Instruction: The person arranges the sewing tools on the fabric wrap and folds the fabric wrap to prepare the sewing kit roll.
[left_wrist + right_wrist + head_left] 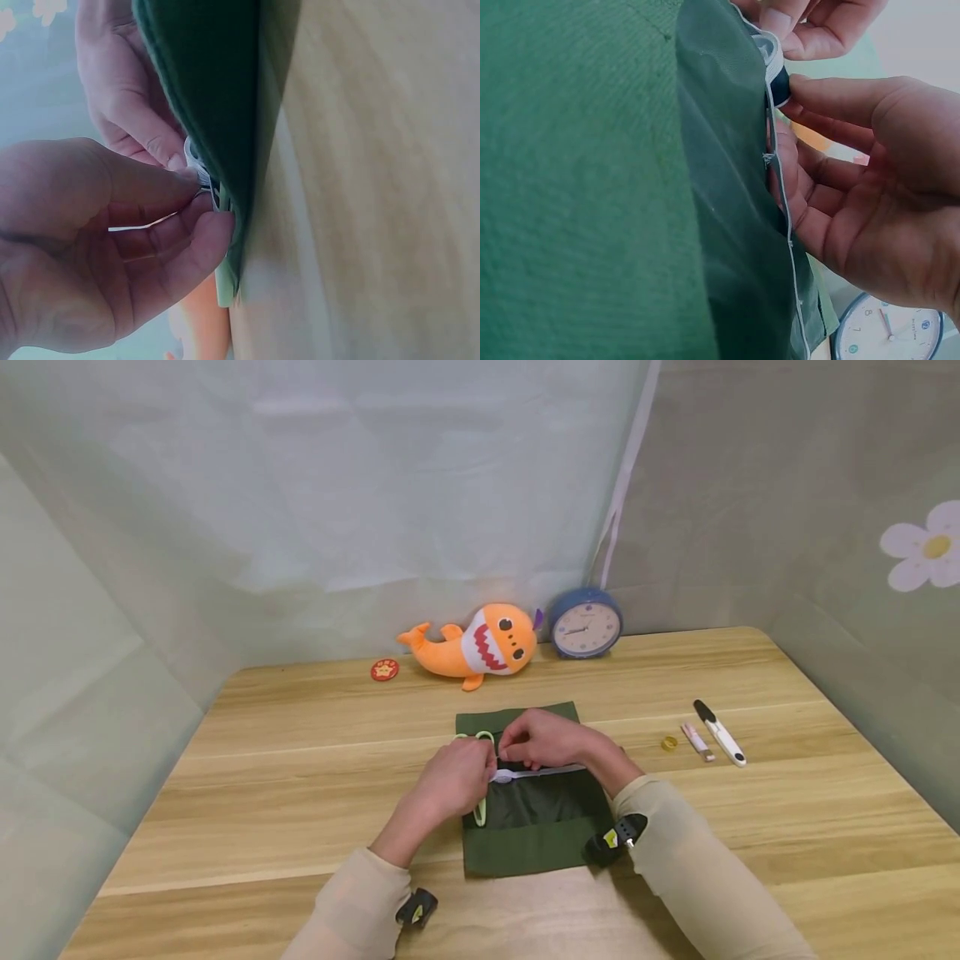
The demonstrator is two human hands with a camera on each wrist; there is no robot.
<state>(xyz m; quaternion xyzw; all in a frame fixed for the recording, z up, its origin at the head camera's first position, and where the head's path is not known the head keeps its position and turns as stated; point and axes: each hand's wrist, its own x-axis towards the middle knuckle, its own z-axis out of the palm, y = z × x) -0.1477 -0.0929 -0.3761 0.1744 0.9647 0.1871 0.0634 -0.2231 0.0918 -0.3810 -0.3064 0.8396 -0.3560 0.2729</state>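
Note:
A dark green fabric pouch (536,852) lies spread out on the wooden table. A white elastic band (778,169) runs across its dark lining, with a small white-rimmed dark spool (780,86) beside it. My right hand (551,739) pinches this spool between thumb and fingers. The left hand (457,777) pinches the white band close by, its thumb and fingertips at the loop. Next to the left hand is a light green looped tool (481,811), apparently scissors, partly hidden by that hand. A white round piece (503,776) shows between the hands.
Right of the pouch lie a small yellow roll (669,743), a pink-and-white clipper-like item (697,742) and white thread snips (722,735) with a black end. Along the back are an orange plush shark (442,657), a blue clock (587,625) and a red round badge (385,670).

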